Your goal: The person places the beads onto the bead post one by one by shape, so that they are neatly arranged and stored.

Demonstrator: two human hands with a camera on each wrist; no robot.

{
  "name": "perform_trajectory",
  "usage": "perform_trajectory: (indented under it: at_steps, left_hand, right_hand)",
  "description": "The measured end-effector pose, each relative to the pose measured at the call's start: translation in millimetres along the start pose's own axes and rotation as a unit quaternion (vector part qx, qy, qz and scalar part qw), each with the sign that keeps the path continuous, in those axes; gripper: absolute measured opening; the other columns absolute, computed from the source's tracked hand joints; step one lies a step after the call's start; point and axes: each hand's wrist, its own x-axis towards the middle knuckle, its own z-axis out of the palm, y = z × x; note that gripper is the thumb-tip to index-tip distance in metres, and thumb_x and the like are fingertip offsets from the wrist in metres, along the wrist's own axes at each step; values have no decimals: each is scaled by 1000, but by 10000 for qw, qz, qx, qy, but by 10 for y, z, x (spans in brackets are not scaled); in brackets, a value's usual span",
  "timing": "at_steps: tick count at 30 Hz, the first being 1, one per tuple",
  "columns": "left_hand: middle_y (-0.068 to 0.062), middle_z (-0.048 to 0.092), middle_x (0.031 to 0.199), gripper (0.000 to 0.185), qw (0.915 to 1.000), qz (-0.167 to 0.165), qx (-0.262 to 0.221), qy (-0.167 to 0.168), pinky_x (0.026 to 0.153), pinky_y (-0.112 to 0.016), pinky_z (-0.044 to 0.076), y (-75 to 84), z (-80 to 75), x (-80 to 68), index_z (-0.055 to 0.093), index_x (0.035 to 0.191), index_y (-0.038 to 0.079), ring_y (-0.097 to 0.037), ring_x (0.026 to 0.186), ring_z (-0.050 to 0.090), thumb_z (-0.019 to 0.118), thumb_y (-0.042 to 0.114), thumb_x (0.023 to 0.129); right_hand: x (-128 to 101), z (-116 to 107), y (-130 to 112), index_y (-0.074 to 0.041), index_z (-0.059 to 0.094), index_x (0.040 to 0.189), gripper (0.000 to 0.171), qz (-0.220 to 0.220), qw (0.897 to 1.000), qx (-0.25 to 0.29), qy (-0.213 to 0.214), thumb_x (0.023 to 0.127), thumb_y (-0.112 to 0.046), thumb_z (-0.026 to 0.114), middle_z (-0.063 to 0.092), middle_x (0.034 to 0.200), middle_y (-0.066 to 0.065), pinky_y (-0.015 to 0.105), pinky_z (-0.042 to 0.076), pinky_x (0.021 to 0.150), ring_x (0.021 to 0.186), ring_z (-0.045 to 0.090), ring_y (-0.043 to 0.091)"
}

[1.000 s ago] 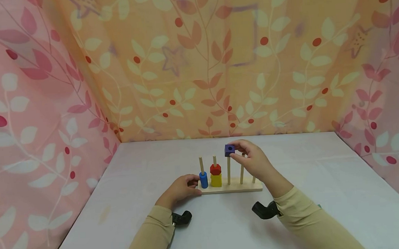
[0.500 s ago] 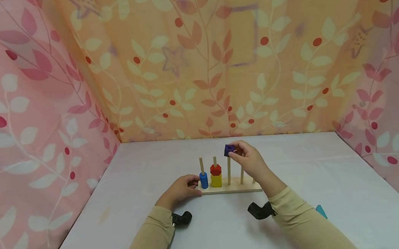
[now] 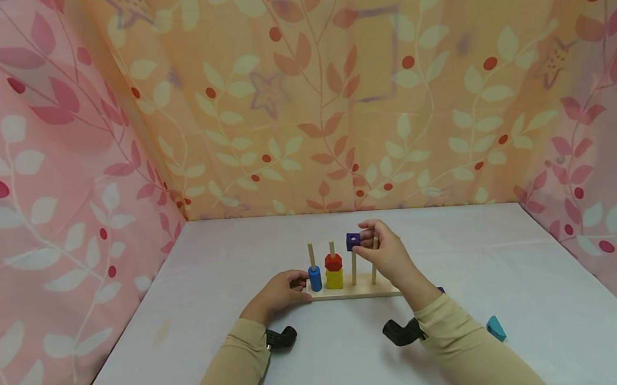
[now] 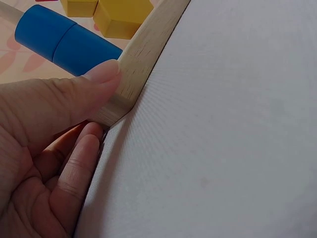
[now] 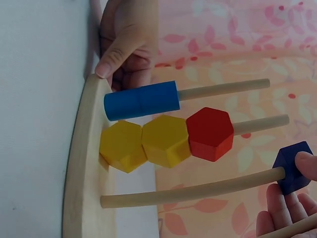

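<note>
We see the right hand (image 3: 383,252) pinching the dark blue square wooden block with a centre hole (image 3: 353,241), now lower than a second ago and threaded onto the top of the third wooden peg (image 3: 354,269). The left hand (image 3: 279,288) still grips the end of the pale wooden peg base (image 3: 346,293), thumb on top, beside the blue cylinders (image 3: 315,278)

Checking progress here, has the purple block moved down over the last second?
Yes. The purple block has dropped slightly, now onto the top of the third peg.
</note>
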Motion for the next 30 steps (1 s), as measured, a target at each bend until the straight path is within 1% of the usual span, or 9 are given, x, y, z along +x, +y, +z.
perform_trajectory:
  at_steps: [2,4,6,9,11,16,21,25,30]
  left_hand:
    - [-1,58,107,50,10000,-16,-35,4,94,-34,42,-1,3,-1,58,116,13,-17,97,52,79,22,71]
    - [-2,58,108,49,10000,-35,-52,27,94,-35,42,68,11,-46,58,116,11,-18,97,52,78,18,72]
    - [-3,58,108,48,9999,-58,-85,39,94,-36,42,66,17,-41,58,117,11,-19,97,52,77,16,73]
    - [-4,57,108,48,9999,-75,-93,47,94,-36,42,63,21,-34,58,117,10,-19,97,51,77,15,73]
    - [-2,58,107,49,9999,-62,-80,37,94,-35,42,-12,17,17,58,116,12,-18,96,51,78,18,72]
    - [0,58,106,50,10000,-22,36,45,93,-34,43,-10,6,17,59,116,13,-17,96,52,79,23,71]
    - [0,58,107,50,10000,-21,48,19,94,-34,43,-2,-1,10,59,116,13,-16,97,53,79,23,71]
    - [-1,58,107,50,10000,-32,32,-1,94,-34,43,-5,-3,14,59,116,13,-16,97,52,79,23,71]
    - [-1,58,107,50,10000,-36,36,-16,94,-34,43,-6,2,17,59,116,13,-17,96,52,79,23,71]
  right_hand:
    - [-6,14,22,-6,45,122,46,98,9999,2,30,82,-6,67,54,106,12,23,49,79,92,54,23]
    - [-15,27,47,-7,45,122,46,186,9998,10,57,82,-6,67,54,106,12,27,49,81,93,55,23]
    - [-25,38,70,-7,45,121,46,277,9996,54,83,81,-6,67,53,106,12,29,50,82,93,55,23]
    - [-40,56,119,-6,44,120,45,338,9993,121,122,81,-5,68,53,106,13,28,49,82,94,55,23]
    - [-46,68,150,-4,45,118,43,382,9991,142,145,81,-6,68,53,107,13,26,49,81,94,54,23]
    - [-52,106,238,-4,49,109,34,624,9979,39,191,81,-8,69,55,104,12,25,48,83,93,54,21]
    - [-70,148,338,-5,51,105,31,837,9962,-11,226,80,-8,70,57,101,11,29,48,84,92,56,20]
    - [-83,175,413,-4,53,103,29,889,9957,-35,275,79,-7,70,59,100,11,34,48,84,91,58,21]
    - [-81,208,523,-3,54,100,27,983,9947,-72,281,79,-6,70,60,97,11,34,48,84,87,58,19]
